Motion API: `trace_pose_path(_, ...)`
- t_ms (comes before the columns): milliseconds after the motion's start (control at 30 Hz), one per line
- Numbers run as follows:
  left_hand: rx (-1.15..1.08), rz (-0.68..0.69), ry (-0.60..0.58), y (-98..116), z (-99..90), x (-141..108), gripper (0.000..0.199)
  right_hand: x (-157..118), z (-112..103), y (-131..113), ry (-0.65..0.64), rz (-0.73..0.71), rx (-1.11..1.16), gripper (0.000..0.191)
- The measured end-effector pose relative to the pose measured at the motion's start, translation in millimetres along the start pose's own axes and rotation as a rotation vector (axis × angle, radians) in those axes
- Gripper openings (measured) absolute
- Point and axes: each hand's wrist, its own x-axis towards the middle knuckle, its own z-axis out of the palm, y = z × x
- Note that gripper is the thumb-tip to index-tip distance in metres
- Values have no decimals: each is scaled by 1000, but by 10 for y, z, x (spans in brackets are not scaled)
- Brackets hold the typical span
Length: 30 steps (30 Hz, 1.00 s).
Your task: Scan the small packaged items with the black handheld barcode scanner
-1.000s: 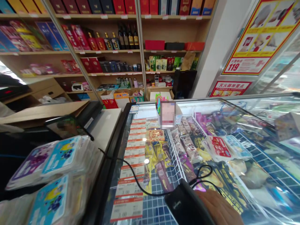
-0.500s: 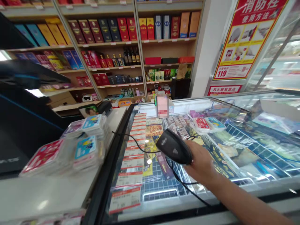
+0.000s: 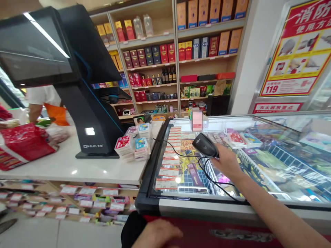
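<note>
My right hand (image 3: 227, 160) is wrapped round the handle of a black barcode scanner (image 3: 205, 144), held over the glass top of a chest freezer (image 3: 207, 201). The scanner's head points left, and its black cable (image 3: 178, 155) loops across the glass. Low in the view, my left hand (image 3: 161, 232) is near the freezer's red front, its fingers partly cut off and blurred. Stacks of small clear packs with red and blue labels (image 3: 141, 143) stand on the white counter (image 3: 103, 170). Two similar packs (image 3: 236, 139) lie on the freezer glass.
A black checkout terminal (image 3: 88, 106) stands on the counter, with a red bag (image 3: 23, 146) at the far left. Behind the terminal is a person in a white top (image 3: 42, 94). Price labels (image 3: 169, 171) line the freezer's left side; shelves of boxes (image 3: 155, 55) rise behind.
The view has swung left and down, bringing in the whole terminal, the red bag and the person. My left hand has come into view at the bottom. My right hand still holds the scanner.
</note>
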Motion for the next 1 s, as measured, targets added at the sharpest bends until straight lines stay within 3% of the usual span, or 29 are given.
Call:
trace_pose_path(67, 52, -11, 169, -52, -405, 118, 28, -12, 3, 27, -20, -32, -20, 32)
trace_pose_path(100, 98, -22, 311, -81, -618, 192, 32, -16, 2, 35, -28, -44, -28, 31)
trace_pose_path(167, 378, -18, 805, -134, -1028, 346, 35, -20, 1, 41, -37, -60, -36, 30)
trace_pose_path(200, 503, -21, 950, -154, -1209, 418, 40, -20, 0, 40, -39, -67, -38, 29)
trace_pose_path(267, 681, -67, 1100, -185, -1491, 541, 50, -16, -2, 32, -37, -75, -41, 30)
trace_pose_path(367, 833, -188, 1075, -227, -1701, 661, 57, -7, -13, 14, -37, -78, -33, 30)
trace_pose_path(533, 930, -279, 942, -384, -1733, 717, 47, -2, -25, 0, -44, -66, -2, 31)
trace_pose_path(800, 956, -205, 933, -708, -1820, 625, 43, -6, -18, -25, -102, -35, 38, 36)
trace_pose_path(1000, 927, -90, 1079, -591, -1707, 580, 42, 13, -40, -56, -139, -31, 38, 34)
